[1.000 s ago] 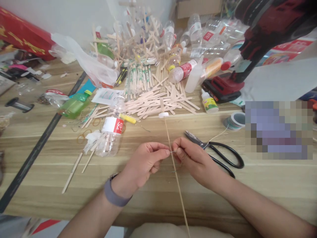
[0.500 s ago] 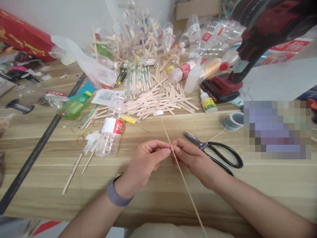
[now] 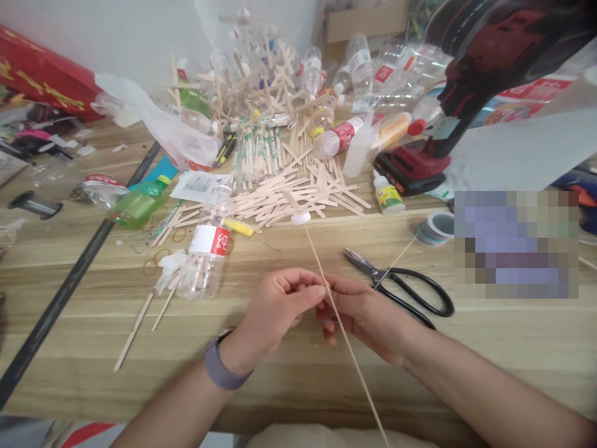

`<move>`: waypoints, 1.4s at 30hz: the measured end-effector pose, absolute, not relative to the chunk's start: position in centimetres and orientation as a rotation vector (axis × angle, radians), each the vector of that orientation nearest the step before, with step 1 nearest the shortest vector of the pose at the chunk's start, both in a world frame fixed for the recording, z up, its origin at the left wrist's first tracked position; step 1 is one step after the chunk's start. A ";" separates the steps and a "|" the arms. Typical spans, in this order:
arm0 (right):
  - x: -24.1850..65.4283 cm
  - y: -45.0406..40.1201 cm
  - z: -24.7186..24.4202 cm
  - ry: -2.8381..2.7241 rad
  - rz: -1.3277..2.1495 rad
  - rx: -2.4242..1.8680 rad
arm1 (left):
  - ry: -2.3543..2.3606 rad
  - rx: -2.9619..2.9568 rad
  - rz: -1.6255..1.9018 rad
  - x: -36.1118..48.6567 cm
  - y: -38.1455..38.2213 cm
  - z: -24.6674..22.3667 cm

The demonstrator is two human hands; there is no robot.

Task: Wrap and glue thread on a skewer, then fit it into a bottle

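While the left hand (image 3: 280,305) pinches the thin stick (image 3: 359,373), I cannot tell what the right hand (image 3: 368,314) holds with its curled fingers. The stick runs from a white cap (image 3: 301,218) over the near edge of the tabletop (image 3: 289,389).

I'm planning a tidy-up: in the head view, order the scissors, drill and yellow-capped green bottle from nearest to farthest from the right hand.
From the right hand:
1. Scissors, just beyond it, to the right.
2. Drill, farther back, upper right.
3. Green bottle, across on the left.
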State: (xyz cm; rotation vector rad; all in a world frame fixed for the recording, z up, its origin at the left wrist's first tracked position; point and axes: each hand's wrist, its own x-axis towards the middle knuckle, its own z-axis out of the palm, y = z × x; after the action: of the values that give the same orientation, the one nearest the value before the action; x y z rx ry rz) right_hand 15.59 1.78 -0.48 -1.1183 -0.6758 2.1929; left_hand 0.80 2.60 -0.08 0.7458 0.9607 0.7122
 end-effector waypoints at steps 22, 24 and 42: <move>15.8 2.0 0.0 -0.768 2.233 -1.177 | 0.968 1.115 0.606 -0.1 3.1 0.1; 15.8 2.1 0.0 -0.793 2.230 -1.178 | 0.989 1.143 0.594 -0.1 3.1 0.2; 22.7 -2.9 4.0 -2.125 1.288 -1.424 | 1.280 1.088 0.863 1.7 2.9 0.4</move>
State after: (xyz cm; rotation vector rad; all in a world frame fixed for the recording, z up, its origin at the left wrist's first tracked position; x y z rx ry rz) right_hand 22.67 -2.93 4.02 -1.4241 -2.1247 1.2878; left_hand 1.71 2.90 0.40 1.0882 1.2799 0.8632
